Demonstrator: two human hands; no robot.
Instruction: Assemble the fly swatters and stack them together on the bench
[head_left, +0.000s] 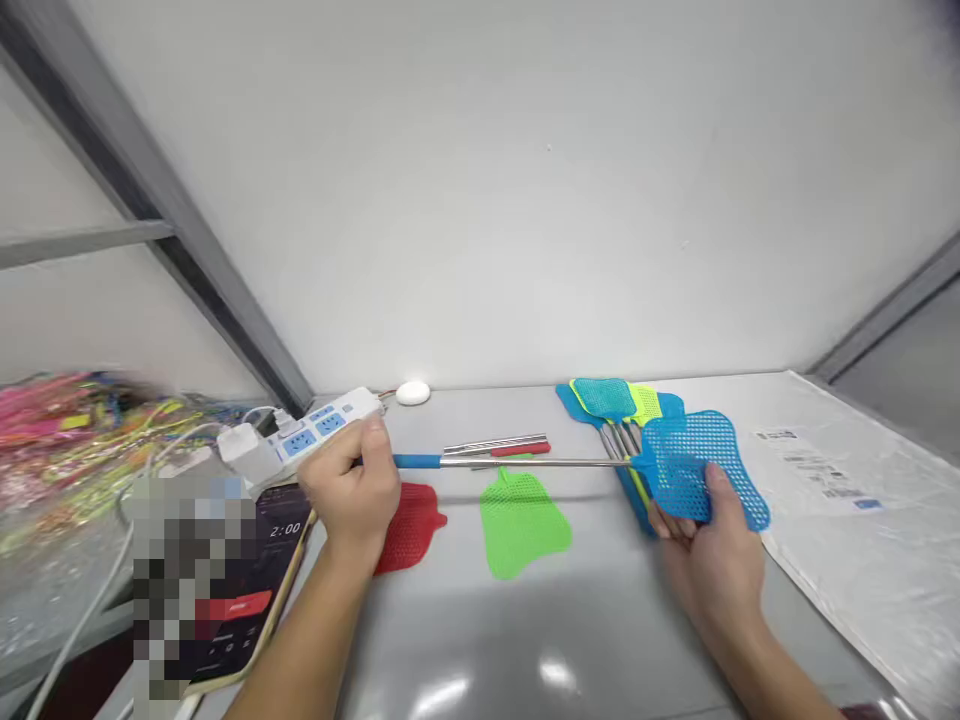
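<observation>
A blue fly swatter (705, 450) with a thin metal rod stretches level across the table between my hands. My left hand (356, 485) is closed in a fist around its blue handle. With thumb on top and fingers beneath, my right hand (712, 545) pinches the perforated blue head. Below the rod lies a loose green swatter head (523, 525). A red swatter head (409, 527) rests beside my left wrist, partly hidden by it. Behind the rod are several metal rods (495, 443), one with a red handle (520, 450).
Several swatters (607, 398) are piled near the back wall. A white plastic package (855, 500) covers the right side. Left are a power strip (322, 428) with plugs, a phone (277, 540), and bagged colourful items (82, 450). A white oval object (412, 393) sits by the wall.
</observation>
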